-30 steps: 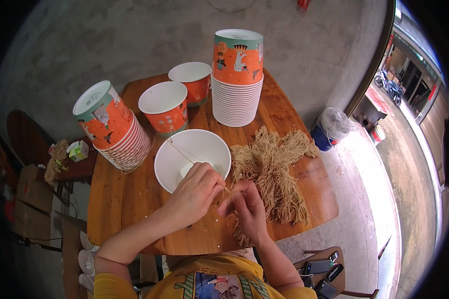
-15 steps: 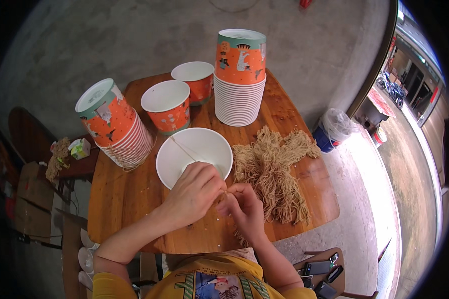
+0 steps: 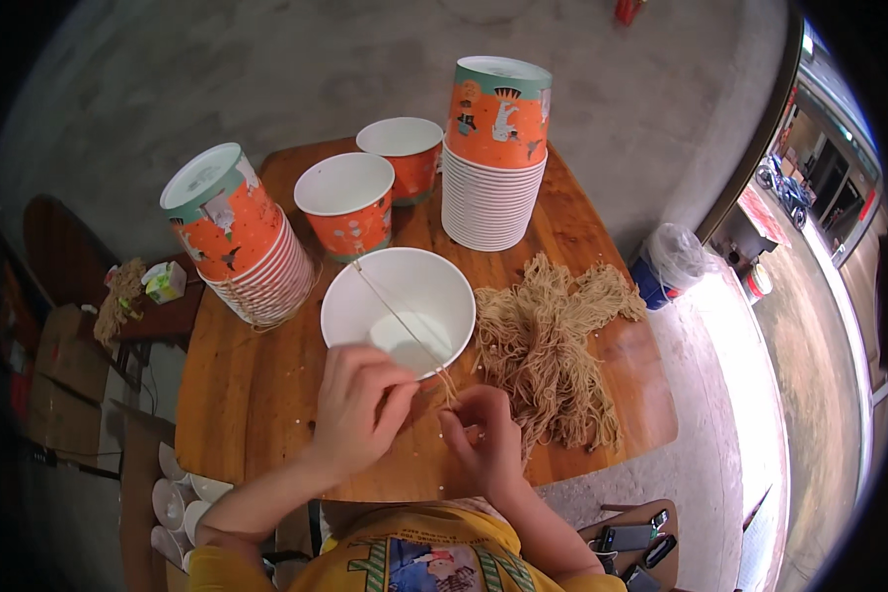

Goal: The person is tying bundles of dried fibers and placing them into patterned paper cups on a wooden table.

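An open white paper bucket [image 3: 350, 316] stands on the table in front of me. From its far rim a thin tan cord [image 3: 397, 314] stretches across the opening toward me. The cord's near end is pinched between the fingers of my right hand [image 3: 485, 434], just off the bucket's near rim. My left hand [image 3: 357, 405] is beside the near left rim, thumb and forefinger brought together; whatever they may pinch is too small to make out. A big heap of tan cords [image 3: 553, 355] lies on the table right of the bucket.
A tall stack of upturned paper buckets [image 3: 493, 202] stands at the back, a cord-draped stack [image 3: 261, 271] at the left. Two upright orange buckets [image 3: 350, 225] are between them. A lidless blue pail [image 3: 653, 284] with a plastic bag stands beyond the wooden table [image 3: 266, 434].
My left hand has moved left and away from my right hand. The cord now runs taut over the bucket to my right hand. The view has shifted slightly.
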